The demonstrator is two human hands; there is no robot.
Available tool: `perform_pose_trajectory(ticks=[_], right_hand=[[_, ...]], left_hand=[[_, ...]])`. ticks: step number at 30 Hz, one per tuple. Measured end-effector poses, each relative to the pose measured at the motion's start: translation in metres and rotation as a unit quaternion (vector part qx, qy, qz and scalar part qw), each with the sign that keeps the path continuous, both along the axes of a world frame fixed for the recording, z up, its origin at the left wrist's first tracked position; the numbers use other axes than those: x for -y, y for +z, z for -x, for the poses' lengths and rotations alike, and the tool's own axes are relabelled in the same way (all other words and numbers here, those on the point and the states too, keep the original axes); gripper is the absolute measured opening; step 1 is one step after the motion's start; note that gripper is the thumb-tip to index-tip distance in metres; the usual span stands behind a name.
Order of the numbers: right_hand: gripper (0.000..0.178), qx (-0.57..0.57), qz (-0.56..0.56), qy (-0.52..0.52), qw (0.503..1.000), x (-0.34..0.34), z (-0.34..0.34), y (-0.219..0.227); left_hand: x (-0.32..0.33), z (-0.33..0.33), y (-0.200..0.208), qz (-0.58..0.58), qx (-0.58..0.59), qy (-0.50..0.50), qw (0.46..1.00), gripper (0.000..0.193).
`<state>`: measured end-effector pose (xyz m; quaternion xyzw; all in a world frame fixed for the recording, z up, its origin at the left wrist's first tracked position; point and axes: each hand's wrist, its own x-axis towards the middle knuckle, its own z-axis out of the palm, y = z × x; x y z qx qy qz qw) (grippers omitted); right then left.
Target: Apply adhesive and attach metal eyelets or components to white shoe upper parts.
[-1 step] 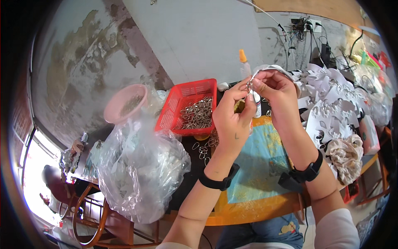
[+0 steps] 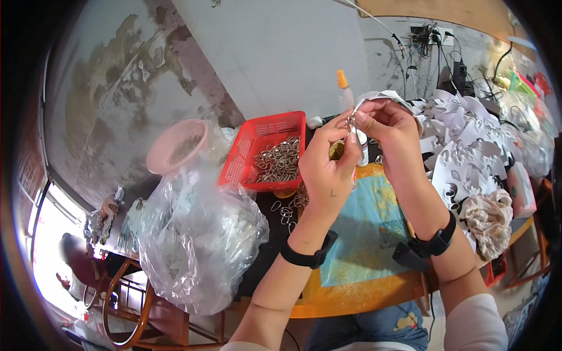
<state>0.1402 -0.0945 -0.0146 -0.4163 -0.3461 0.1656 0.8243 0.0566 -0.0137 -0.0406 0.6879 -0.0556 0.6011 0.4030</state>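
Observation:
Above the table my left hand (image 2: 329, 161) pinches a small silver metal ring (image 2: 351, 121) between thumb and fingertips. My right hand (image 2: 393, 126) meets it there, closed on a white sheet piece (image 2: 383, 95) that curves up behind its fingers. The thumb of my right hand presses close to the ring; the exact contact is hidden by the fingers. Behind my hands stands a clear bottle with an orange cap (image 2: 342, 81). A small white bottle (image 2: 363, 151) shows between my wrists.
Left of my hands, a red plastic basket (image 2: 239, 153) holds many metal rings; several loose rings (image 2: 287, 215) lie beside it. Farther left are a pink bowl (image 2: 157, 153) and a clear plastic bag (image 2: 193, 245). White sheets with rings (image 2: 465, 169) and a crumpled cloth (image 2: 487, 219) lie at right.

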Motion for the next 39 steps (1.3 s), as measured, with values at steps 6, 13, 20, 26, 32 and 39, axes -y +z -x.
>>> perform_pose_trajectory(ticks=[6, 13, 20, 26, 32, 39], right_hand=[[0.015, 0.121, 0.067, -0.094, 0.986, 0.005, 0.004, 0.007], [0.026, 0.103, 0.05, -0.078, 0.99, 0.0, -0.011, 0.001], [0.029, 0.181, 0.118, -0.125, 0.968, 0.006, 0.0, 0.009], [0.025, 0.094, 0.07, 0.072, 0.99, 0.012, -0.007, 0.015], [0.013, 0.056, 0.037, 0.138, 0.988, 0.012, -0.008, 0.014], [0.015, 0.084, 0.046, 0.154, 0.983, 0.016, -0.003, 0.018]], left_hand=[[0.001, 0.0, -0.005, -0.028, 0.04, -0.028, 0.998, 0.008], [0.01, 0.005, 0.006, 0.221, -0.003, -0.193, 0.956, 0.016], [0.012, 0.015, 0.026, 0.284, -0.019, -0.158, 0.945, 0.034], [0.016, 0.021, 0.034, 0.349, -0.033, -0.218, 0.911, 0.028], [0.002, 0.03, 0.04, 0.341, -0.146, -0.249, 0.895, 0.032], [-0.008, 0.032, 0.037, 0.296, -0.193, -0.221, 0.909, 0.034]])
